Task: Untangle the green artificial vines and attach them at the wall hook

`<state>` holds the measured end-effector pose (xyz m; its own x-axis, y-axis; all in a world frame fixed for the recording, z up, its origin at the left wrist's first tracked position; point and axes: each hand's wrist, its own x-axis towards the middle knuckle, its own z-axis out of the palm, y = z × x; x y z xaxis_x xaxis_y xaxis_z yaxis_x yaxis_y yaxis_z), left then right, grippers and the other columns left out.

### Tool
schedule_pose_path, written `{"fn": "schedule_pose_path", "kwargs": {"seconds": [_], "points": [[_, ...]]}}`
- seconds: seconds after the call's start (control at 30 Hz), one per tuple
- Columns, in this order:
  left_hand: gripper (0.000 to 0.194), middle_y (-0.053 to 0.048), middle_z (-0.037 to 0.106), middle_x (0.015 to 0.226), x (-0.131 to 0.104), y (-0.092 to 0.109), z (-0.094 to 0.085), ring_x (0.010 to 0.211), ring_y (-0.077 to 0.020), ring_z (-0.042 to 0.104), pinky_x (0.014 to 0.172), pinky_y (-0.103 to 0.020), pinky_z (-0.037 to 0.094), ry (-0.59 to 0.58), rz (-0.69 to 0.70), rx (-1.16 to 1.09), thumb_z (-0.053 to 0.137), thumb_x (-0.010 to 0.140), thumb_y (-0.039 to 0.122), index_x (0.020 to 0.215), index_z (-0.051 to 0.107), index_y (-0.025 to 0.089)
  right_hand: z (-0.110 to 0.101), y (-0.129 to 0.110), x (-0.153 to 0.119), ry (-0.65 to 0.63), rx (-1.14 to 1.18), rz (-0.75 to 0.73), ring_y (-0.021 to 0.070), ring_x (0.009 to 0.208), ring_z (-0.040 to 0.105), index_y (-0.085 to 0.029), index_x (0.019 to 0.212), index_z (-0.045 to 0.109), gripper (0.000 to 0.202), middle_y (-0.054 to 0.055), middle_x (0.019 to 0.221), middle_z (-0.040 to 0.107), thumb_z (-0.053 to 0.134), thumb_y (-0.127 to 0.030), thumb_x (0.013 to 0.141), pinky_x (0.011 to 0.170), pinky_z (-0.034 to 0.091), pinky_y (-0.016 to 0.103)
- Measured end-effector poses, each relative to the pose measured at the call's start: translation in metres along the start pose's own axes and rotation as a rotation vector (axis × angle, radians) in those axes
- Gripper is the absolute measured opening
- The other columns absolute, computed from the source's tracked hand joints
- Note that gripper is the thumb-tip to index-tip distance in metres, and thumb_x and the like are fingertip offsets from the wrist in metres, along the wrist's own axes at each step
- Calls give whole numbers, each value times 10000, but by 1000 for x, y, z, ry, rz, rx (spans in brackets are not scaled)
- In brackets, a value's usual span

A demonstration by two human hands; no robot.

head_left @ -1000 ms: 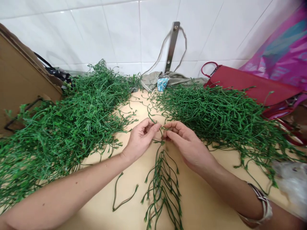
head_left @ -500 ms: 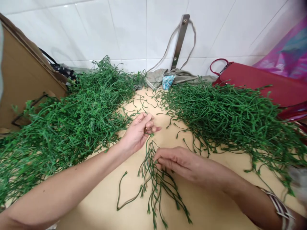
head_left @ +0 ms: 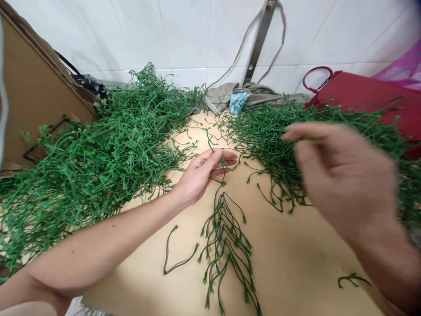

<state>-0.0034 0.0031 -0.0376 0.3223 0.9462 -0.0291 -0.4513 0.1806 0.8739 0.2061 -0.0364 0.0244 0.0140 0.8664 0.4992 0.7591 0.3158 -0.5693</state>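
Note:
My left hand (head_left: 205, 175) is closed in a pinch on a thin green plastic stem (head_left: 210, 139) that sticks up past the thumb. More of the stem hangs below the fingers toward a garland of green stems (head_left: 226, 237), linked in a row and lying on the tan tabletop (head_left: 138, 263). My right hand (head_left: 345, 175), smeared by motion, is above the right-hand pile of green stems (head_left: 266, 131). Its thumb and forefinger look apart with nothing visible between them. A single bent stem (head_left: 166, 250) lies left of the garland.
A larger heap of green stems (head_left: 118, 145) covers the left side, beside a cardboard box (head_left: 36, 87). At the back stand a blue-and-white cup (head_left: 238, 102) and a metal bar (head_left: 259, 41) against white tiles. A red bag (head_left: 362, 90) is behind the right pile.
My right hand has left the garland and moved right and up over the right pile. The view has shifted slightly; my left hand now has a stem showing above its fingers.

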Motion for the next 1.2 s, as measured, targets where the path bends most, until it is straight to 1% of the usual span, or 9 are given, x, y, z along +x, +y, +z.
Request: {"fn": "schedule_pose_path", "kwargs": {"seconds": [0.1, 0.2, 0.3, 0.37, 0.5, 0.73, 0.8, 0.97, 1.2], "points": [[321, -78, 749, 1072, -1, 1, 1, 1060, -197, 671, 962, -347, 517, 12, 25, 21, 706, 891, 483, 939, 758, 170, 32, -12, -15, -284, 164, -9, 222, 895, 694, -214, 966, 746, 203, 85, 959, 762, 594, -334, 905, 802, 535, 346], [353, -88, 737, 1149, -2, 2, 1, 1114, -226, 659, 964, -367, 508, 32, 22, 32, 709, 878, 515, 949, 748, 171, 51, -15, -25, -587, 319, 97, 194, 776, 679, -211, 905, 732, 185, 55, 860, 754, 627, -359, 869, 717, 533, 314], [384, -99, 723, 1215, -1, 3, 0, 1146, -238, 650, 959, -365, 505, 10, 17, 43, 660, 907, 541, 983, 742, 173, 55, -12, -29, -679, 418, 193, 160, 647, 624, -205, 876, 706, 171, 25, 745, 707, 578, -317, 871, 611, 494, 281], [442, -108, 719, 1229, -1, 3, 0, 1154, -246, 649, 960, -370, 502, 0, 5, 48, 612, 925, 580, 1070, 734, 181, 53, -9, -26, -634, 471, 230, 148, 629, 598, -209, 856, 689, 175, 8, 698, 666, 548, -310, 885, 591, 473, 268], [564, -131, 728, 1197, -1, 5, 1, 1117, -253, 668, 976, -379, 490, 2, -57, 50, 664, 867, 629, 1183, 695, 163, 47, -4, -17, -410, 540, 310, 138, 666, 584, -207, 849, 665, 165, 0, 709, 632, 596, -350, 891, 647, 485, 261], [776, -69, 754, 1015, -3, 7, 1, 895, -157, 692, 889, -308, 495, -27, -142, 202, 843, 776, 429, 1410, 498, 145, 45, 3, -14, -233, 628, 418, 144, 731, 628, -218, 920, 670, 152, 16, 782, 689, 651, -367, 894, 725, 513, 278], [709, -45, 738, 964, -3, 7, 2, 837, -134, 680, 835, -283, 498, -31, -148, 219, 846, 776, 383, 1360, 524, 145, 46, 6, -15, -187, 652, 421, 146, 764, 640, -224, 940, 680, 153, 15, 799, 696, 661, -368, 894, 745, 511, 281], [297, 2, 663, 868, -3, 6, 4, 753, -82, 591, 757, -225, 471, -42, -75, 298, 828, 774, 295, 949, 650, 133, 53, 16, -18, -185, 738, 449, 146, 815, 655, -242, 1053, 695, 227, 8, 846, 713, 699, -384, 876, 758, 503, 284], [204, 28, 588, 819, -5, 7, 4, 721, -76, 519, 732, -219, 437, -13, 7, 361, 739, 847, 297, 901, 604, 152, 54, 16, -20, -285, 755, 482, 151, 852, 641, -217, 983, 682, 275, 31, 916, 726, 672, -481, 906, 788, 484, 291]]}}
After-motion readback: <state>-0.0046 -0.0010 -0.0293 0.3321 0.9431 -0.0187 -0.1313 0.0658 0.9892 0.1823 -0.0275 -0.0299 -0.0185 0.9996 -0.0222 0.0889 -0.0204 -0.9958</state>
